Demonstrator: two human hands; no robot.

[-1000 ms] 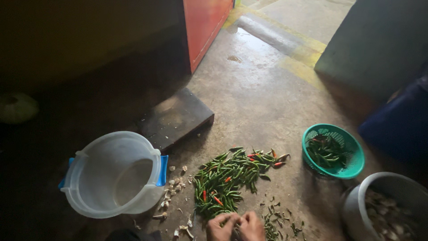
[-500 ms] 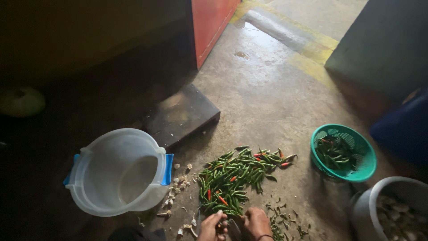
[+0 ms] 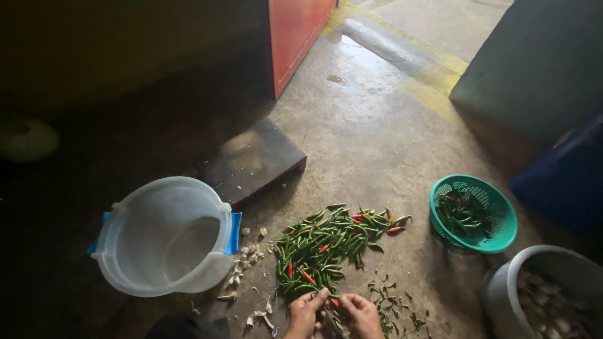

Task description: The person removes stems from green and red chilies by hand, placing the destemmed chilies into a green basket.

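A pile of green and red chillies (image 3: 326,245) lies on the concrete floor. At the bottom edge, my left hand (image 3: 306,314) and my right hand (image 3: 362,314) meet at the near end of the pile. Both pinch one chilli (image 3: 333,304) between the fingertips. Small green stems and scraps (image 3: 392,301) are scattered right of my right hand. A green mesh basket (image 3: 502,216) with several chillies inside stands to the right of the pile.
A translucent plastic tub (image 3: 164,235) with blue handles sits left, garlic skins (image 3: 248,257) beside it. A dark flat board (image 3: 251,160) lies behind. A grey bucket (image 3: 502,282) of pale pieces is bottom right. A red door (image 3: 298,34) stands open at the back.
My hands have shifted slightly apart and forward at the pile's near end. The view has tilted a little, so everything sits slightly lower right than before.
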